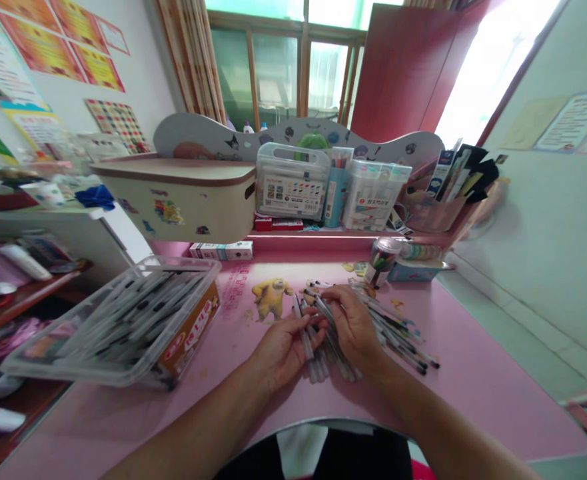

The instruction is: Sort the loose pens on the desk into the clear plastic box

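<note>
My left hand is closed around a few slim translucent pens, which slant up between thumb and fingers over the pink desk. Just beside it, my right hand curls over more pens, its fingertips close to those of the left; its palm side is hidden. A loose pile of pens, many with black tips, spreads out to the right of and under my right hand. On the left of the desk stands a clear plastic box filled with similar pens.
Behind the hands are a clear jar and a blue box. On the raised shelf stand a lidded bin, a marker case, a blue pencil tube, a marker box and a pink holder.
</note>
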Tool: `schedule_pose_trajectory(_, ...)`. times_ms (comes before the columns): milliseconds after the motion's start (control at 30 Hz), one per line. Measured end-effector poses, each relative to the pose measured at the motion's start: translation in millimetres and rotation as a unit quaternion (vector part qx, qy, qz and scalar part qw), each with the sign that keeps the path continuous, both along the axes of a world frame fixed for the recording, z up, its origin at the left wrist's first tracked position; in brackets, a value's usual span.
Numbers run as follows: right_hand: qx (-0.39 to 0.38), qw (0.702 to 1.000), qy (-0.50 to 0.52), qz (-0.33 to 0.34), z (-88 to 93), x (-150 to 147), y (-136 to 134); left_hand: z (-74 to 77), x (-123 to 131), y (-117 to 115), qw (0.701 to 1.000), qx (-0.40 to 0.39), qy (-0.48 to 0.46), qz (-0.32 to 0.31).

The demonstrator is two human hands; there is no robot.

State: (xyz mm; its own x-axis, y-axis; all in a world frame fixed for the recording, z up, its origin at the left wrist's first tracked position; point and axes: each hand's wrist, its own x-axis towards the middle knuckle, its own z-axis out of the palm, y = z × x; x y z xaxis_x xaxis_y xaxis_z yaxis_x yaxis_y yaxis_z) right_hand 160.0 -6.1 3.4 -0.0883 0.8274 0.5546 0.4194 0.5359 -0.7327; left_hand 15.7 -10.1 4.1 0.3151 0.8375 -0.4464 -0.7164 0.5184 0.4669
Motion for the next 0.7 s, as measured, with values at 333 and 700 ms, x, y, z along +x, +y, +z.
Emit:
schedule_pose_trajectory(333, -0.035, 0.918, -0.389, -0.068, 1.8, 6.9, 2.5, 54.9, -20.4, -1.3, 0.99, 0.073, 0.115, 0.036)
schedule_pose_trajectory(700, -0.08, 0.873, -0.472, -0.092, -6.0, -3.1, -1.4, 109.8, -64.3, -30.3, 0.953, 0.183, 0.24, -0.028)
